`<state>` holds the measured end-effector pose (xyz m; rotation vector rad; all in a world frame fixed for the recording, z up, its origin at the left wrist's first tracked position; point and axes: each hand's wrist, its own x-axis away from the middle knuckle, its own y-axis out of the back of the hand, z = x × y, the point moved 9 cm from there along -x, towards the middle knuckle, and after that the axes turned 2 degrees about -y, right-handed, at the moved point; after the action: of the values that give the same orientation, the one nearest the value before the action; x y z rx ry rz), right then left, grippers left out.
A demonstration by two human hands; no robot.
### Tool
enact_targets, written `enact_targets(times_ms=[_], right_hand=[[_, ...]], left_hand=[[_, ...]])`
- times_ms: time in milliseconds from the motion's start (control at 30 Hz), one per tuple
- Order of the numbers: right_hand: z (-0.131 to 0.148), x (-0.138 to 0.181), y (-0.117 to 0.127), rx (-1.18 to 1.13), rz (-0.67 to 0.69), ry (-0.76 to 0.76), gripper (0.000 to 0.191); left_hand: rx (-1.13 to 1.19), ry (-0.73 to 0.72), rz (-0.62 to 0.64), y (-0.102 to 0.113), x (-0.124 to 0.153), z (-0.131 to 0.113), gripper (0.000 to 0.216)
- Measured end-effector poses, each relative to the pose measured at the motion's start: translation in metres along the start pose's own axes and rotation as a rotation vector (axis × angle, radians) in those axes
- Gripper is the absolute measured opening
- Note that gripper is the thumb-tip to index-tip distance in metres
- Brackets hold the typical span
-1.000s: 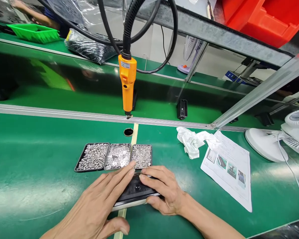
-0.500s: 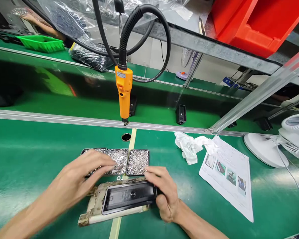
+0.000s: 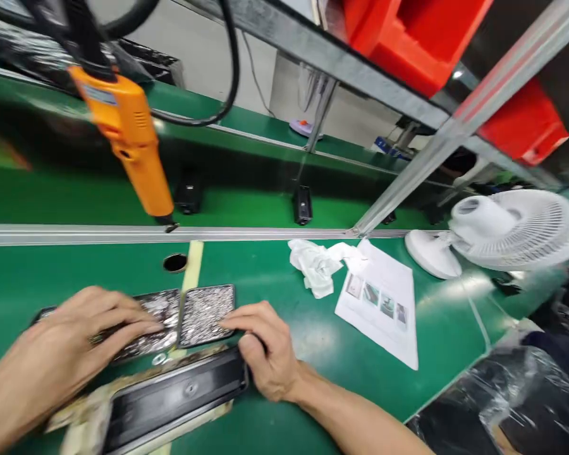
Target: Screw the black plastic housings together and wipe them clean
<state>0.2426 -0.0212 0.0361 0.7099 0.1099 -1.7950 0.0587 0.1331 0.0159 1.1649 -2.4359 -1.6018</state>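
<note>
My left hand (image 3: 88, 332) is over a tray of flat metal washers (image 3: 164, 316), its thumb and index tips close together; anything between them is too small to make out. My right hand (image 3: 270, 351) reaches with its index fingertip to the near right edge of a tray of small metal pieces (image 3: 206, 309), the other fingers curled. Its thumb is by the right end of a long black plastic housing (image 3: 184, 388), which sits open side up in a worn, pale fixture (image 3: 83, 411). A loose washer (image 3: 159, 359) lies between trays and fixture.
An orange electric screwdriver (image 3: 135, 148) hangs on its cable above the bench. Beyond are a round bench hole (image 3: 175, 262) and a black housing (image 3: 303, 205). To the right are crumpled white tissue (image 3: 315, 265), an instruction sheet (image 3: 377, 303) and a white fan (image 3: 516, 227).
The view has swung to the right, so bench items appear farther left and more of the fan shows. Both hands stay by the trays, with little visible change in their grip.
</note>
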Motion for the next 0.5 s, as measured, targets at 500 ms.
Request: enact_targets(times_ms=[500], right_hand=[[-0.012,0.003,0.0,-0.056,0.024,-0.128,0.031]], left_hand=[[0.192,0.255,-0.015,0.037,0.023,-0.03,0.029]])
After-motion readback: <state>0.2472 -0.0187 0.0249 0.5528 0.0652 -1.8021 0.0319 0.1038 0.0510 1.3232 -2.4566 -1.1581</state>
